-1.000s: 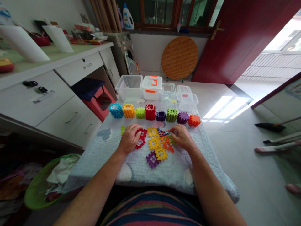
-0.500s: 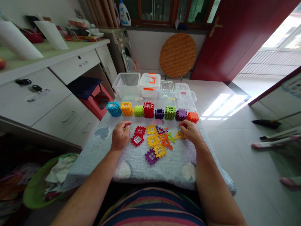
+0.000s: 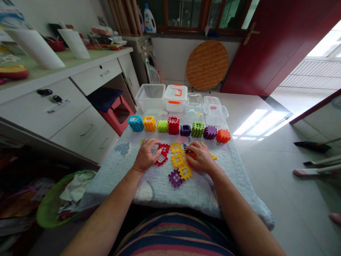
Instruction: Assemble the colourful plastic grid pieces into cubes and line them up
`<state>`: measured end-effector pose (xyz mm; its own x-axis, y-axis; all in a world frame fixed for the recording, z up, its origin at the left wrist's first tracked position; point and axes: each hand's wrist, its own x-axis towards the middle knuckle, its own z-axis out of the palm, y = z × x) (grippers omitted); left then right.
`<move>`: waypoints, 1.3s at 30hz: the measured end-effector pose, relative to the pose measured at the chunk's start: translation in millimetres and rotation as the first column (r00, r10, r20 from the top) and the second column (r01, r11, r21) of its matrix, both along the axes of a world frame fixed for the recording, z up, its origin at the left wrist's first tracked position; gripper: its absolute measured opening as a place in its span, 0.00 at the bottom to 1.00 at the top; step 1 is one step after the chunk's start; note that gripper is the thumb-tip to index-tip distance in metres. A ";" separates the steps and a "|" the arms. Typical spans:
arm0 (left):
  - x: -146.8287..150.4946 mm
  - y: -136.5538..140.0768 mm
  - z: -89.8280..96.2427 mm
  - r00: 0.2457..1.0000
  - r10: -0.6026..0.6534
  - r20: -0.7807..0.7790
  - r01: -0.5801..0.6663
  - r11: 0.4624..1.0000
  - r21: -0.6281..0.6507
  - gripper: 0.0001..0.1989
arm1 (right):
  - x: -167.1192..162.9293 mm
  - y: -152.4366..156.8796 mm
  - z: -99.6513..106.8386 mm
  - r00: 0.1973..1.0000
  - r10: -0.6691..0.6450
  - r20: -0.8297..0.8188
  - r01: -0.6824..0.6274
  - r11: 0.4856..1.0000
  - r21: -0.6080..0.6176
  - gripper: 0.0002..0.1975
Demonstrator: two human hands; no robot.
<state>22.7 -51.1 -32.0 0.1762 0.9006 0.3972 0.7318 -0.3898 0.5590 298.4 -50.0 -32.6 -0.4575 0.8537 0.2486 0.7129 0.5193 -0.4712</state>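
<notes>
My left hand (image 3: 147, 155) has its thumb and forefinger apart, at the left edges of two red window tiles (image 3: 165, 147). A light green piece (image 3: 142, 141) shows just beyond its knuckles. My right hand (image 3: 201, 156) reaches palm-down over a small pile of loose pieces, fingers spread. An orange piece (image 3: 190, 155) and a dark blue piece (image 3: 184, 147) peep out beside those fingers; the rest of the pile is covered. Between the hands lie several yellow window tiles (image 3: 177, 160), and a purple window tile (image 3: 176, 178) is nearer to me.
Block stacks run in a row across the table, from blue (image 3: 135, 123) to orange (image 3: 223, 136). Behind them stand a clear open bin (image 3: 150, 99), a lidded box (image 3: 176, 99) and smaller clear containers (image 3: 211, 103). A counter (image 3: 61, 67) is at left.
My left hand has moved right to the red tiles, opening from a pinch and leaving the light green piece behind. My right hand has moved left from a yellow piece onto the orange ones.
</notes>
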 end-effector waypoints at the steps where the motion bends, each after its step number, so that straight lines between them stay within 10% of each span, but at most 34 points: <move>1: 1.2 -0.7 1.1 0.998 -0.060 -0.028 0.060 0.998 -0.016 0.12 | 1.9 0.8 -0.6 1.000 -0.026 -0.001 0.026 1.000 0.004 0.12; 12: 0.4 -11.8 0.7 0.958 -0.163 -0.234 0.146 0.985 -0.088 0.31 | 9.4 9.1 -9.4 0.985 -0.170 -0.042 0.171 0.985 0.032 0.09; 39: 14.2 -0.9 -1.4 0.994 0.107 -0.004 -0.106 0.991 0.078 0.16 | 10.4 11.3 -12.9 0.988 -0.142 -0.062 0.141 0.990 -0.018 0.08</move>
<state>36.8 -51.9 -33.4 0.0843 0.8810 0.4656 0.7760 -0.3511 0.5239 308.8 -38.7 -45.5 -0.3158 0.9121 0.2613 0.7472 0.4088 -0.5241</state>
